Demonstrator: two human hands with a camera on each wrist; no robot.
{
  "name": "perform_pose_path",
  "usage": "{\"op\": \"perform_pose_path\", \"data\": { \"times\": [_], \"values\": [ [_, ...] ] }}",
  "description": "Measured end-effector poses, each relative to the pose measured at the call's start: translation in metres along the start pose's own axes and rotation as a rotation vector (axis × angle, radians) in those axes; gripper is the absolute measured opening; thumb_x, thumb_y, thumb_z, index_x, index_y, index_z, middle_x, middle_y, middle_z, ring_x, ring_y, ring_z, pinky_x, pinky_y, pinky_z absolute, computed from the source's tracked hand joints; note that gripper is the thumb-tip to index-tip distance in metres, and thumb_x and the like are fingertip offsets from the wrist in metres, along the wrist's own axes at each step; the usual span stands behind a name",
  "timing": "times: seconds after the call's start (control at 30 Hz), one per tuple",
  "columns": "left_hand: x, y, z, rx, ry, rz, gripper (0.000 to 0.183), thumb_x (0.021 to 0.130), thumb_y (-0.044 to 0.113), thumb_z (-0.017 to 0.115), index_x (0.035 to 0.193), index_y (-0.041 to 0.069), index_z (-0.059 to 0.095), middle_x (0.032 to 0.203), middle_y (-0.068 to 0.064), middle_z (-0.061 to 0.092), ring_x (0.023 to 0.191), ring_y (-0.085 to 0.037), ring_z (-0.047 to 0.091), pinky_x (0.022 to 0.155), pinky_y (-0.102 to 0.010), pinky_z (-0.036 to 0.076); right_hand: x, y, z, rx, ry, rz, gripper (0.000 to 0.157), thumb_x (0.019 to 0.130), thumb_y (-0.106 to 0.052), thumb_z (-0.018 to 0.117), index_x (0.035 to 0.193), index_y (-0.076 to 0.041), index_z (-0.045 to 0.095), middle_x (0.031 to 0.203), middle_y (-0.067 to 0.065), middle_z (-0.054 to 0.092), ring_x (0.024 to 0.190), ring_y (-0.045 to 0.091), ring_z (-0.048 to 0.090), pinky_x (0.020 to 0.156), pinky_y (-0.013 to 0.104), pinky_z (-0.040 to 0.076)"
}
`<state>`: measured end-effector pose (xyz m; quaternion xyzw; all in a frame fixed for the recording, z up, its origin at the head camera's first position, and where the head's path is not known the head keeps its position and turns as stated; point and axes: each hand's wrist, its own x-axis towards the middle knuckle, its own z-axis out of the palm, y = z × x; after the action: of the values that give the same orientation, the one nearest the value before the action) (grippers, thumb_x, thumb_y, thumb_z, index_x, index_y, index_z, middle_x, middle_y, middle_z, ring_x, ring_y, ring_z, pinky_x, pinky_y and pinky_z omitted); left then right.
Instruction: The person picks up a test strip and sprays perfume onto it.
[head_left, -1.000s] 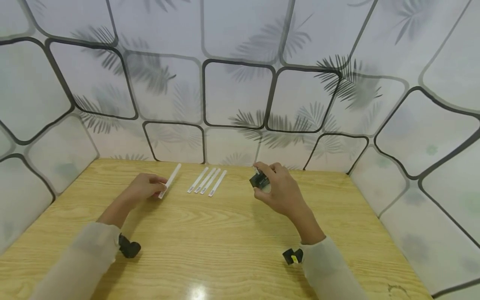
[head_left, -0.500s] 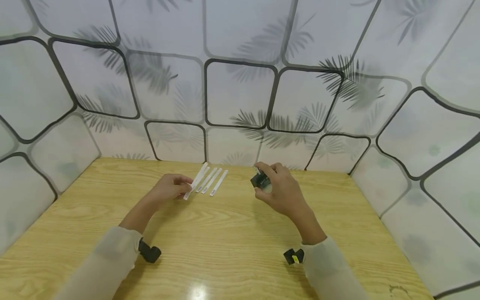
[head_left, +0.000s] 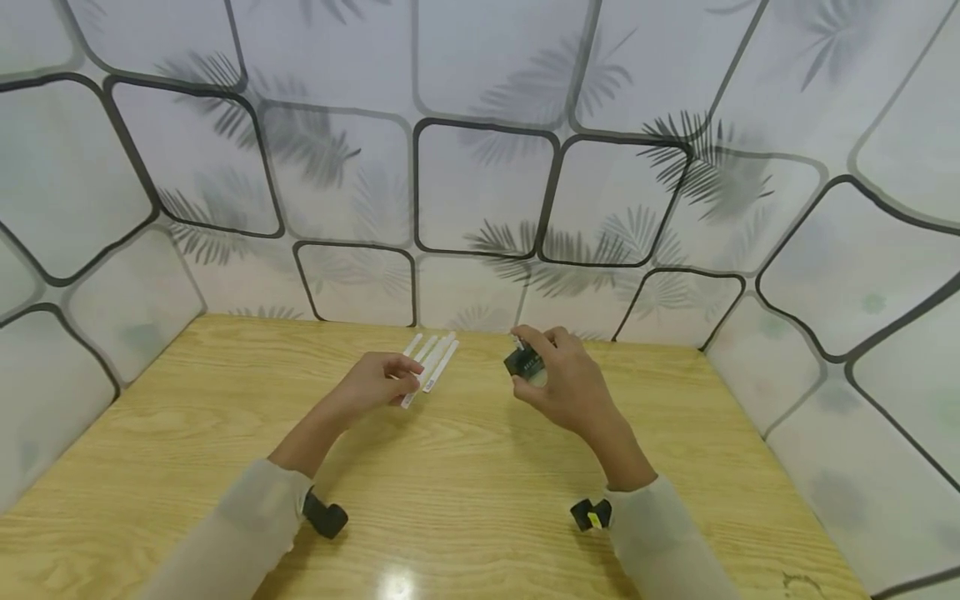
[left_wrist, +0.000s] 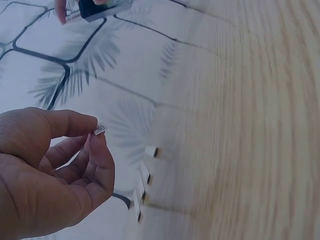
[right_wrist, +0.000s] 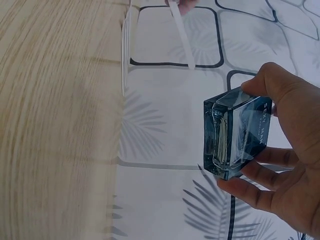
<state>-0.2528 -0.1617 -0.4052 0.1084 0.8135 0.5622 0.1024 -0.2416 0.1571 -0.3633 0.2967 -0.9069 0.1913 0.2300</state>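
Note:
My left hand (head_left: 375, 383) pinches a white paper perfume test strip (left_wrist: 100, 129) between thumb and forefinger, its small printed end towards the left wrist camera. Below and behind that strip lie several more white strips (head_left: 442, 367) in a row on the table, partly covered by the hand in the head view. Farther right, my right hand (head_left: 562, 379) grips a square dark-glass perfume bottle (right_wrist: 225, 135), with the thumb on one side and fingers on the other. Lettering shows on the bottle's face, and it is held tilted above the table.
The wood-grain table (head_left: 465, 500) reaches back to a pale wall covering (head_left: 480, 192) patterned with dark outlines and leaves, which also closes in both sides. Black wrist cameras (head_left: 325, 514) are strapped at both cuffs.
My left hand has carried its strip rightwards, from left of the row to over the strips in it. The right hand and the bottle have stayed practically still.

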Motion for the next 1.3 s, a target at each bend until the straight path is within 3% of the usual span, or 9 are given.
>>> {"op": "perform_pose_path", "data": {
  "times": [0.3,0.5,1.3],
  "values": [
    [0.001,0.016,0.021,0.026,-0.023,0.049,0.025,0.100,0.008,0.065,0.124,-0.001,0.067,0.104,-0.012,0.066,0.079,-0.019,0.062,0.082,-0.039,0.059,-0.001,0.000,0.001,0.004,0.011,-0.014,0.065,0.086,-0.025,0.081,0.145,-0.019,0.055,0.110,0.015,0.059,0.082,0.025,0.055,0.056,0.035,0.043],
    [0.000,0.020,0.030,0.042,-0.034,0.037,0.022,0.100,0.007,0.066,0.121,0.002,0.069,0.102,-0.010,0.066,0.079,-0.019,0.063,0.082,-0.042,0.060,0.000,-0.001,0.001,0.001,0.015,-0.027,0.066,0.085,-0.026,0.081,0.145,-0.020,0.055,0.109,0.016,0.060,0.082,0.025,0.055,0.055,0.034,0.044],
    [-0.010,0.038,0.039,0.070,-0.049,0.103,0.022,0.100,0.009,0.067,0.121,0.004,0.069,0.100,-0.008,0.067,0.073,-0.018,0.063,0.078,-0.049,0.059,0.001,-0.006,0.001,0.002,-0.009,-0.058,0.066,0.083,-0.024,0.082,0.144,-0.019,0.056,0.111,0.017,0.061,0.085,0.026,0.058,0.057,0.036,0.048]
  ]
}}
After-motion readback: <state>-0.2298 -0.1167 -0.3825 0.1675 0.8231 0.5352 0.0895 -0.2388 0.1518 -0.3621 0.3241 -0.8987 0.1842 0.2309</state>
